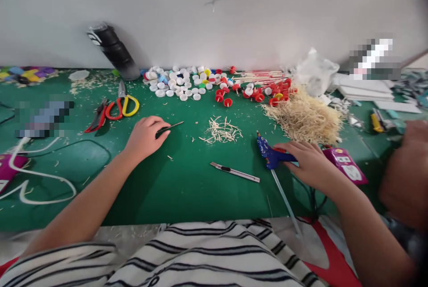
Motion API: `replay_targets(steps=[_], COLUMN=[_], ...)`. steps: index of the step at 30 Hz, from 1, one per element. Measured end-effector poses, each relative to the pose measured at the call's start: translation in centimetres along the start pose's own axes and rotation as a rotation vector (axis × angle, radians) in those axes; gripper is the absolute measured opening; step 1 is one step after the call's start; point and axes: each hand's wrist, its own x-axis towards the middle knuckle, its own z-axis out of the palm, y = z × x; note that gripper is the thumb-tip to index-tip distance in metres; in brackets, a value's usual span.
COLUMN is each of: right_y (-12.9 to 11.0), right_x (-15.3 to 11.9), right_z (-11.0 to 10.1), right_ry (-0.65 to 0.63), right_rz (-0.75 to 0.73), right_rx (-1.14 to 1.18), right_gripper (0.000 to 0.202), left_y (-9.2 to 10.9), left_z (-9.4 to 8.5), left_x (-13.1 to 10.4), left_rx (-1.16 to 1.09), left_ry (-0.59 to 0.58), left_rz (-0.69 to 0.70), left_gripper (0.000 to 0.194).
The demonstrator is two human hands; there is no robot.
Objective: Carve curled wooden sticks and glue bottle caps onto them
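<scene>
Well apart above the tabletop point(150, 197), the left hand point(145, 139) grips a slender tool point(163, 131), tip pointing rightward; the right hand point(310, 162) holds a blue glue gun point(270, 155) beside the utility knife point(236, 172), long axis slanting, nozzle away and slightly leftward.

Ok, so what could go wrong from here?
The box cutter lies loose between the left hand and right hand; reaching across might brush it. The right hand's glue gun, if hot, could drip onto nearby pale strands. Its long glue stick juts toward the striped shirt and might snag.
</scene>
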Motion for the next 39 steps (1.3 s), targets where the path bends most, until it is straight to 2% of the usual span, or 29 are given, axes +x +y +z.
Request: replay_targets(steps=[4, 7, 9, 11, 16, 18, 21, 23, 25, 28, 33, 36, 39], right_y=[-0.1, -0.2, -0.3, -0.1, 0.1, -0.8, -3.5, -5.2, -6.0, -4.9, -1.9, -1.7, -1.3], right_x=[-2.0, -2.5, -2.5, -2.1, -0.4, -0.1, -0.8, -1.6, -2.2, -1.8, 0.3, 1.1, 2.6], right_z=[-0.6, -1.7, -2.6, -3.4, -4.3, -3.9, -1.9, -0.1, 1.5, 2.6, 2.4, 1.9, 0.2], right_ry=[-0.013, 0.135, 0.246, 0.297, 0.279, 0.189, 0.034, 0.04, 0.09, 0.125, 0.112, 0.098, 0.124], right_rz=[0.019, 0.124, 0.243, 0.302, 0.252, 0.163, 0.002, 0.015, 0.02, 0.012, -0.005, 0.065, 0.131], right_rx=[0.035, 0.134, 0.209, 0.267, 0.263, 0.253, 0.191, 0.084, 0.045, 0.081, 0.116, 0.078, 0.048], right_gripper=[0.048, 0.048, 0.039, 0.031, 0.032, 0.035, 0.044, 0.052, 0.048, 0.043, 0.043, 0.044, 0.047], left_y=[-1.0, -0.8, -0.4, 0.0, 0.8, 0.9, 0.9, 0.9, 1.0, 1.3, 1.4, 1.3, 1.5], left_z=[-0.5, -0.7, -0.8, -0.9, -1.3, -1.3, -1.1, -1.0, -0.9, -1.0, -1.1, -1.0, -0.9], left_x=[-1.7, -1.7, -1.4, -1.3, -1.6, -1.8, -1.8, -1.7, -1.6, -1.6, -2.0, -2.2, -2.3], left_rx=[-0.022, -0.069, -0.097, -0.114, -0.133, -0.135, -0.13, -0.13, -0.141, -0.165, -0.197, -0.208, -0.185], left_ry=[0.046, 0.099, 0.122, 0.135, 0.156, 0.163, 0.161, 0.165, 0.166, 0.155, 0.135, 0.132, 0.089], left_rz=[-0.087, -0.133, -0.144, -0.14, -0.113, -0.102, -0.093, -0.101, -0.107, -0.114, -0.141, -0.145, -0.125], left_gripper=[0.04, 0.037, 0.036, 0.033, 0.03, 0.031, 0.032, 0.032, 0.031, 0.029, 0.028, 0.027, 0.027])
